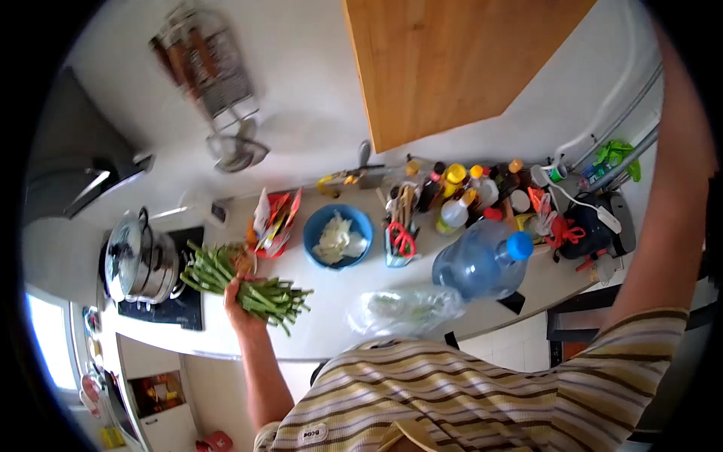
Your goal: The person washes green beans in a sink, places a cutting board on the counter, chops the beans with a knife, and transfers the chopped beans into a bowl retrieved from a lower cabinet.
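My left hand [241, 300] is wrapped round a bunch of green stalks [273, 298], held over the left part of the white counter [316, 316]. The stalks stick out on both sides of the fist. To the right of the bunch is a blue bowl [309, 239] with pale white pieces [339, 239] in it. Behind the bunch lies a red packet [277, 226]. My right arm stretches up along the right edge of the view, and its hand is outside the frame.
A steamer pot [151, 264] stands on the black stove [192, 301] at the left. A large blue water bottle [482, 260] lies by a clear plastic bag [407, 309]. Red scissors [401, 239] stand in a holder. Sauce bottles [454, 215] line the back. Utensils [207, 75] hang on the wall.
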Demonstrator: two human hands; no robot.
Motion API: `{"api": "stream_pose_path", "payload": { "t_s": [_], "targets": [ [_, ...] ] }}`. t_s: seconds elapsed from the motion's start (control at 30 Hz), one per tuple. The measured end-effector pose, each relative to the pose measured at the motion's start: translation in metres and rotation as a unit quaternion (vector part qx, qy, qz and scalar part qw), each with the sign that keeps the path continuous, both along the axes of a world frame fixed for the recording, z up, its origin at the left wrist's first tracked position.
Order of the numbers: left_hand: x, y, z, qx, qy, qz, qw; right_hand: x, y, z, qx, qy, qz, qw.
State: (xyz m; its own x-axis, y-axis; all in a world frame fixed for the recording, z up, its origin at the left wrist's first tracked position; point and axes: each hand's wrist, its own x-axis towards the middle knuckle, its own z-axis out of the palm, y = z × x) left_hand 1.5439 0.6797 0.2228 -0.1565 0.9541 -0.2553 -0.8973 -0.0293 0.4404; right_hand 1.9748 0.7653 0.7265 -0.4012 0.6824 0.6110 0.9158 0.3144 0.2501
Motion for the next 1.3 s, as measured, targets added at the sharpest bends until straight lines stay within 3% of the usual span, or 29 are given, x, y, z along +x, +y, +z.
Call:
{"api": "stream_pose_path", "payload": {
  "t_s": [0.37, 0.63, 0.7, 0.77, 0.83, 0.93, 1.07, 1.13, 1.17, 1.23, 1.3],
  "targets": [
    [-0.142, -0.077, 0.011, 0.127, -0.037, 0.008, 0.991, -0.197, -0.113, -0.068, -0.029, -0.007, 0.106, 0.994],
    [-0.247, -0.155, -0.017, 0.104, -0.05, 0.025, 0.993, -0.324, -0.134, -0.14, -0.059, -0.002, 0.147, 0.987],
    [-0.265, -0.165, -0.027, 0.101, -0.039, 0.024, 0.994, -0.357, -0.147, -0.172, -0.045, -0.009, 0.147, 0.988],
    [-0.271, -0.171, -0.03, 0.084, -0.039, 0.029, 0.995, -0.385, -0.158, -0.195, -0.076, -0.008, 0.059, 0.995],
    [-0.277, -0.17, -0.041, 0.064, -0.048, 0.021, 0.997, -0.399, -0.162, -0.218, -0.145, 0.063, 0.037, 0.987],
    [-0.281, -0.17, -0.048, 0.023, -0.066, 0.019, 0.997, -0.38, -0.146, -0.254, -0.153, 0.031, -0.027, 0.987],
    [-0.286, -0.168, -0.063, -0.007, -0.026, -0.015, 1.0, -0.325, -0.141, -0.307, -0.243, 0.176, -0.129, 0.945],
    [-0.283, -0.17, -0.061, -0.036, 0.007, -0.041, 0.998, -0.286, -0.146, -0.329, -0.28, 0.265, -0.219, 0.896],
    [-0.285, -0.167, -0.069, -0.042, 0.008, -0.049, 0.998, -0.258, -0.148, -0.345, -0.283, 0.267, -0.227, 0.893],
    [-0.288, -0.16, -0.09, -0.069, 0.023, -0.135, 0.988, -0.193, -0.161, -0.395, -0.347, 0.432, -0.205, 0.807],
    [-0.278, -0.151, -0.082, -0.067, 0.099, -0.152, 0.981, -0.141, -0.189, -0.466, -0.296, 0.472, -0.154, 0.816]
  ]
}}
